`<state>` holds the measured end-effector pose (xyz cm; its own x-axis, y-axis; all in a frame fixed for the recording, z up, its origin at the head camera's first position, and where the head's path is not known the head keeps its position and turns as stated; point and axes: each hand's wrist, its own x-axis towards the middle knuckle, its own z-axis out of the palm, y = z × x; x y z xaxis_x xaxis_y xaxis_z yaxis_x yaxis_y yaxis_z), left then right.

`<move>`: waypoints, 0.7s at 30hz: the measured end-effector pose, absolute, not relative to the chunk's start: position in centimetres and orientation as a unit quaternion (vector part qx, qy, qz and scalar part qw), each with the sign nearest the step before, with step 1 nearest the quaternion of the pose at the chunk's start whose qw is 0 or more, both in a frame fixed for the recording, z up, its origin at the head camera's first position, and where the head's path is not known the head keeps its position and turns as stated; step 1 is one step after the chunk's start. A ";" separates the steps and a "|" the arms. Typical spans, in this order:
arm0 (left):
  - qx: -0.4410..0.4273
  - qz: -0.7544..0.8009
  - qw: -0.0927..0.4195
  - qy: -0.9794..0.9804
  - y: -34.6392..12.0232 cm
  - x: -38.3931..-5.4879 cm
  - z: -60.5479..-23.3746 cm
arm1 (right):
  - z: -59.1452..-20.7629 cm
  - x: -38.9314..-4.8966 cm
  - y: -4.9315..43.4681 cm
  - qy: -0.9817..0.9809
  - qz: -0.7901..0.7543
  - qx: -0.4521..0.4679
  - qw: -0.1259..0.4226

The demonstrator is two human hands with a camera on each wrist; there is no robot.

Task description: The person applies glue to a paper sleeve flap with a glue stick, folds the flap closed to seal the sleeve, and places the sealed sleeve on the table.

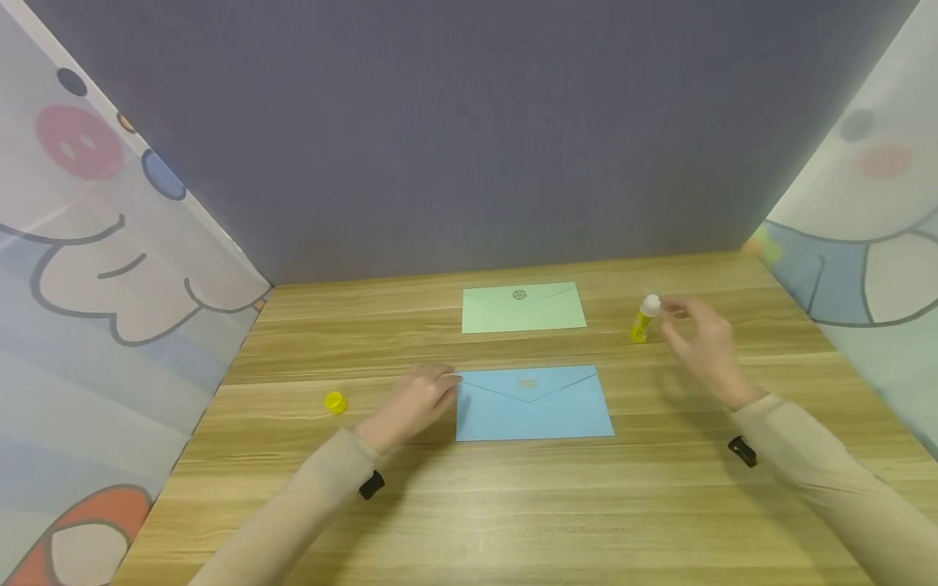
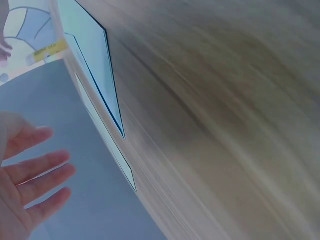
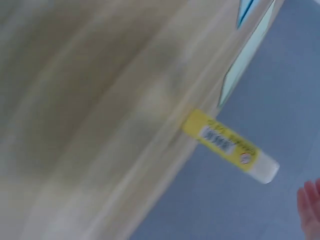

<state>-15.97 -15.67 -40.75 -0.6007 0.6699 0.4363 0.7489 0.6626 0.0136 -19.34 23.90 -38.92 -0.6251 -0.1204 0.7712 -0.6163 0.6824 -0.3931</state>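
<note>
A light blue envelope [image 1: 533,415] lies flap side up in the middle of the table. My left hand [image 1: 418,400] hovers by its upper left corner in the head view; in the left wrist view the fingers [image 2: 47,167] are spread and hold nothing. A yellow glue stick [image 1: 642,322] with a white top stands upright at the right. Close beside it is my right hand [image 1: 702,342], its fingers loosely bent. The right wrist view shows a gap between the glue stick [image 3: 227,142] and the fingertips [image 3: 311,197].
Behind the blue envelope lies a pale green envelope [image 1: 520,313] with a round dark mark. A small yellow cap [image 1: 335,402] sits on the wooden table [image 1: 513,521] left of my left hand. A grey panel [image 1: 469,146] closes off the back, with cartoon-printed cloth [image 1: 110,325] on both sides.
</note>
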 end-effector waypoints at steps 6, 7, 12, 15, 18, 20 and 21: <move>-0.387 -0.101 0.214 -0.891 -16.6 -15.8 -40.7 | -39.7 -19.6 25.3 -0.856 0.424 0.106 0.277; -0.385 -0.101 0.214 -0.892 -16.7 -15.7 -40.7 | -39.8 -19.7 25.5 -0.858 0.439 0.094 0.251; -0.374 -0.100 0.210 -0.897 -17.1 -15.5 -40.7 | -40.3 -20.3 26.1 -0.861 0.492 0.071 0.111; -0.371 -0.099 0.211 -0.899 -17.3 -15.4 -40.7 | -40.6 -20.8 26.2 -0.861 0.499 0.071 0.060; -0.372 -0.100 0.212 -0.898 -17.4 -15.4 -40.7 | -40.9 -21.4 26.0 -0.860 0.505 0.067 0.028; -0.373 -0.102 0.213 -0.897 -17.4 -15.3 -40.7 | -41.1 -21.7 25.9 -0.858 0.510 0.060 0.011; -0.374 -0.104 0.212 -0.897 -17.5 -15.3 -40.7 | -41.2 -21.8 25.9 -0.856 0.513 0.055 0.003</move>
